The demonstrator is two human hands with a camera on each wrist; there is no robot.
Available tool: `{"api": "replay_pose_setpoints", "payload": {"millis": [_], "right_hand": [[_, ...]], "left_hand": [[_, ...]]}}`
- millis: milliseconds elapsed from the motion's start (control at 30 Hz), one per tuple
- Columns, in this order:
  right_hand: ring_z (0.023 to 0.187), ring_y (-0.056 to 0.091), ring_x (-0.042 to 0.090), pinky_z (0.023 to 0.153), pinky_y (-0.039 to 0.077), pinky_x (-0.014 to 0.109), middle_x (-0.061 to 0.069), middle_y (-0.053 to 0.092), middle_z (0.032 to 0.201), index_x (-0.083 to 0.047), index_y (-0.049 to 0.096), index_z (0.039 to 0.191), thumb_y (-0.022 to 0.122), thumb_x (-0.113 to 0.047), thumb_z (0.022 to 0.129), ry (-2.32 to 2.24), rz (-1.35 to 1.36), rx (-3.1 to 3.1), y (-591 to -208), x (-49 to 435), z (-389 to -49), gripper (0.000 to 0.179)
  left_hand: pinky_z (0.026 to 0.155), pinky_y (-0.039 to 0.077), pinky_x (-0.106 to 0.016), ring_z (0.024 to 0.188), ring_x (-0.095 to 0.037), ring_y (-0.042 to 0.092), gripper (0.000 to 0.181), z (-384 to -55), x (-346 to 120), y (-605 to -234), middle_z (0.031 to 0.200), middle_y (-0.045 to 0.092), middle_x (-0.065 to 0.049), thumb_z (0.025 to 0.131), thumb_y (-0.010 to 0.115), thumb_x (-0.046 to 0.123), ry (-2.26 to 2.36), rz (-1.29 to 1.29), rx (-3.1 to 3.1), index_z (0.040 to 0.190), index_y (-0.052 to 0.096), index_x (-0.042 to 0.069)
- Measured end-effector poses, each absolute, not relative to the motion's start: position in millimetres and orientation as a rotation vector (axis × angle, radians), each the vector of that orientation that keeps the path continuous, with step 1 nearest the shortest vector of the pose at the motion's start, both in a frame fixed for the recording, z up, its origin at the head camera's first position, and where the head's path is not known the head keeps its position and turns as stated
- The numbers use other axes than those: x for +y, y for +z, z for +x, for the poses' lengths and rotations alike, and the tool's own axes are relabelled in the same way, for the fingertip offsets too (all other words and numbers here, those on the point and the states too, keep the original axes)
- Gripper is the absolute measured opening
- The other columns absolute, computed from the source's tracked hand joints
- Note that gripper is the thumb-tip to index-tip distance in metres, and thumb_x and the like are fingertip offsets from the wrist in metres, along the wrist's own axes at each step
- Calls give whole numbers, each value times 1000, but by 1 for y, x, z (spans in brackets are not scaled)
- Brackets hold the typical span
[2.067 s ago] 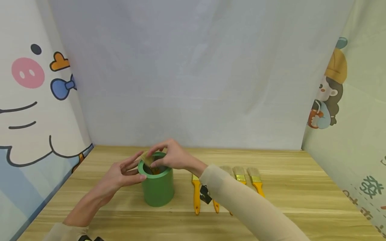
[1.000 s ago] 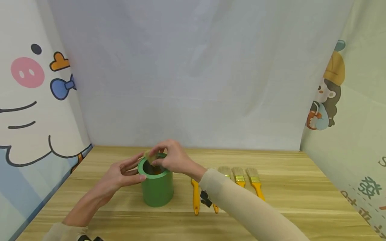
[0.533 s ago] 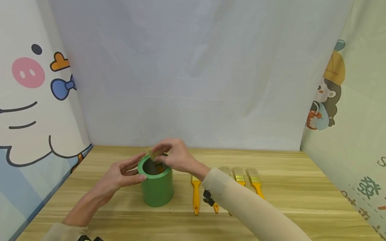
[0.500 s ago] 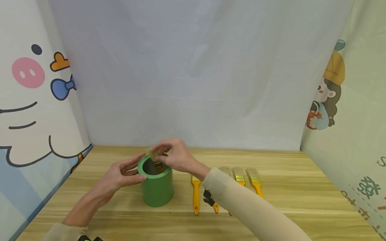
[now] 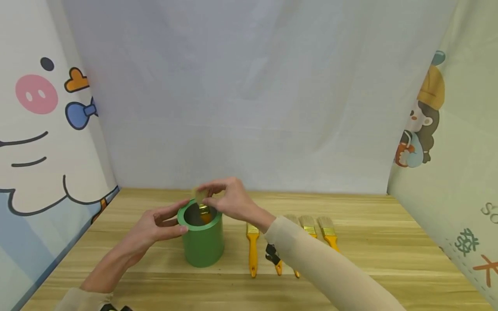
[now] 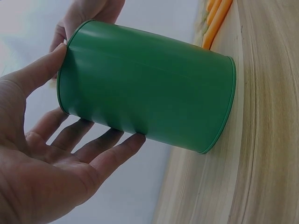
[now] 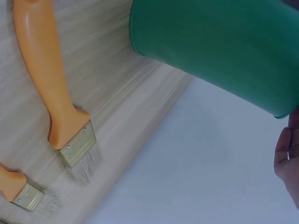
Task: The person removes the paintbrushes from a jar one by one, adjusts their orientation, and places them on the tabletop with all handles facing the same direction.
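Note:
A green cylindrical pot (image 5: 204,248) with an open top stands upright on the wooden table, left of centre. My left hand (image 5: 155,225) steadies it from the left, the thumb at the rim and the other fingers along the far side. In the left wrist view, the left thumb (image 6: 44,70) touches the pot's rim while the fingertips rest on its wall. Over the opening, my right hand (image 5: 232,201) pinches a paintbrush (image 5: 199,197) by its pale bristles. That brush points bristles up, its gold ferrule inside the mouth and its orange handle down in the pot, mostly hidden by the wall.
Several more paintbrushes lie in a row right of the pot, bristles away from me, among them the leftmost brush (image 5: 253,252) and the rightmost brush (image 5: 328,231). My right sleeve (image 5: 319,259) passes over part of the row. A pale curtain (image 5: 253,108) hangs behind the table.
My right hand has shifted slightly right and up with the paintbrush, which now stands straighter at the pot's back, showing more ferrule and handle. My left hand and the pot have stayed put.

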State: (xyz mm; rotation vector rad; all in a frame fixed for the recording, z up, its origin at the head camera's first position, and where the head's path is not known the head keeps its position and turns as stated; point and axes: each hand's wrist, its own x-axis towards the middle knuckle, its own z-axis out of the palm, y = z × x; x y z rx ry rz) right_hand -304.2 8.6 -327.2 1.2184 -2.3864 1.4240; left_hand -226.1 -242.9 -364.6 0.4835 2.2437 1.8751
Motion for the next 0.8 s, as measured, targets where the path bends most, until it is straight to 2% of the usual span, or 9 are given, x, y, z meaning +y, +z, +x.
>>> {"api": "replay_pose_setpoints", "payload": {"millis": [300,500,800], "right_hand": [[93,67,8,89,55,30,5,78,103,-6,80,121,81,-3,93,1466,1229,-2287,-312,12,-305,28],[92,67,6,91,54,30,4,79,103,-6,80,120,81,-4,94,1444,1228,-2237,-293,14,-307,27],[92,68,11,92,54,30,5,79,104,-4,79,121,80,-3,94,1457,1256,-2113,-257,21,-305,27]], "left_hand": [[107,50,-52,146,-52,36,73,-226,-243,-365,169,28,-18,100,74,16,1880,500,2243,164,40,8],[107,50,-53,146,-52,37,74,-226,-243,-365,169,28,-18,100,74,16,1881,494,2243,164,38,8],[107,49,-55,146,-52,37,74,-226,-242,-365,169,29,-17,99,75,18,1867,462,2260,164,39,8]]}}
